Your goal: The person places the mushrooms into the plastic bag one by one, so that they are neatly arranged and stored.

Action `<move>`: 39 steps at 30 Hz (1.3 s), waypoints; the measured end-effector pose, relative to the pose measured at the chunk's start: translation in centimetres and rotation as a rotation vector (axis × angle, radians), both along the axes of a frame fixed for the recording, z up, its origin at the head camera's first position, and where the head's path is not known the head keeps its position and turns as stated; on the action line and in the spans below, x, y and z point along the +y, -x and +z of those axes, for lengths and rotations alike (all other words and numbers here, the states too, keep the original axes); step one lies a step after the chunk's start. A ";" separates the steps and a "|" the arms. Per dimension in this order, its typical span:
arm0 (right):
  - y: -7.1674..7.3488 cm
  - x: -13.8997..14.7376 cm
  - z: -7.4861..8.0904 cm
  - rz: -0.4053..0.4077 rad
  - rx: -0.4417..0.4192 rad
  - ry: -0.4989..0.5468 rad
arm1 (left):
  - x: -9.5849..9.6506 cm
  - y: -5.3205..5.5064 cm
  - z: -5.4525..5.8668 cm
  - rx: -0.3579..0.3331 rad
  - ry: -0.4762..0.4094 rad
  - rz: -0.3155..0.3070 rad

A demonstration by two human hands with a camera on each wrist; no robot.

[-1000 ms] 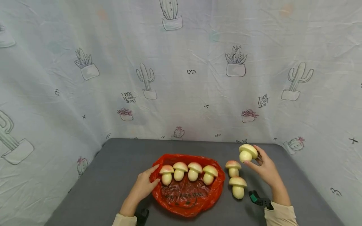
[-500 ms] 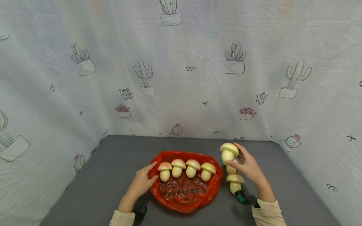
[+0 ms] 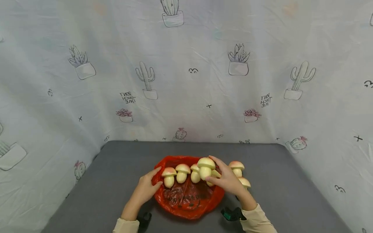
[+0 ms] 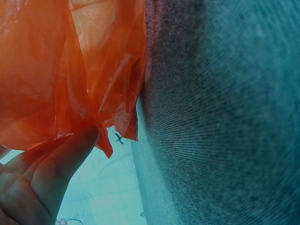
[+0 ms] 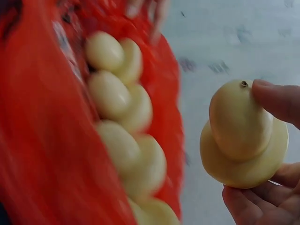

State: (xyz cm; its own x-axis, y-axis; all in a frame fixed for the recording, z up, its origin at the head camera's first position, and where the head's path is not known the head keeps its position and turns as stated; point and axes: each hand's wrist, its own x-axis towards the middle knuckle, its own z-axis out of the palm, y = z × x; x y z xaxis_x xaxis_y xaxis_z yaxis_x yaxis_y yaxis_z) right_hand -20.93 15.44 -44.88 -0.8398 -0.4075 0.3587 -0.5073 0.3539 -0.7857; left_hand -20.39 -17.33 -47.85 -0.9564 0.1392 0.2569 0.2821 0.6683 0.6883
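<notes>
Right hand [image 3: 228, 180], thumb on stem end, fingers at cap, held one mushroom [image 3: 206, 165] over right side of red bag [image 3: 187, 214]. Left hand [image 3: 145, 187] gripped bag's left rim. Four mushrooms [image 3: 182, 171] sat inside; two others [image 3: 236, 165] right, on grey table [image 3: 122, 163].

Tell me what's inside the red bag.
Four mushrooms form a row inside the bag. In the head view, the held mushroom in the right hand partly covers the two rightmost. Whatever lies directly beneath the row is hidden.
</notes>
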 end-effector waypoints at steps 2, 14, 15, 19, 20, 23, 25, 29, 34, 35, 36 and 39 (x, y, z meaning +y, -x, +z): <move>0.0 -1.1 -0.1 0.013 -0.010 -0.033 | -0.1 0.0 0.2 0.009 -0.001 0.010; -0.6 -5.0 -1.6 0.086 -0.018 -0.215 | 0.2 0.1 0.6 0.025 0.021 0.000; -0.7 -5.2 -1.8 0.086 -0.016 -0.237 | 0.2 0.1 0.6 0.026 0.019 -0.002; -0.9 -5.9 -2.4 0.099 -0.022 -0.295 | 0.3 0.0 0.4 0.005 0.016 0.003; -1.0 -6.0 -2.6 0.101 -0.018 -0.306 | 0.3 0.0 0.3 0.005 0.016 0.003; -1.0 -6.5 -2.9 0.105 0.002 -0.340 | 0.3 0.0 0.1 0.002 0.027 0.007; -1.1 -6.8 -3.2 0.113 0.012 -0.358 | 0.3 0.0 0.0 0.009 0.028 0.003; -1.3 -7.4 -3.5 0.122 0.012 -0.405 | 0.4 -0.1 0.0 0.013 0.028 -0.001; -1.4 -8.2 -3.7 0.134 0.013 -0.439 | 0.3 -0.2 0.0 0.012 0.028 -0.006; -1.4 -8.4 -3.7 0.140 0.019 -0.437 | 0.3 -0.2 0.1 0.011 0.028 -0.004; -1.4 -8.5 -3.8 0.147 0.025 -0.435 | 0.3 -0.3 0.1 0.012 0.028 -0.004; -1.4 -8.9 -3.9 0.168 0.041 -0.421 | 0.3 -0.3 0.1 0.007 0.025 -0.002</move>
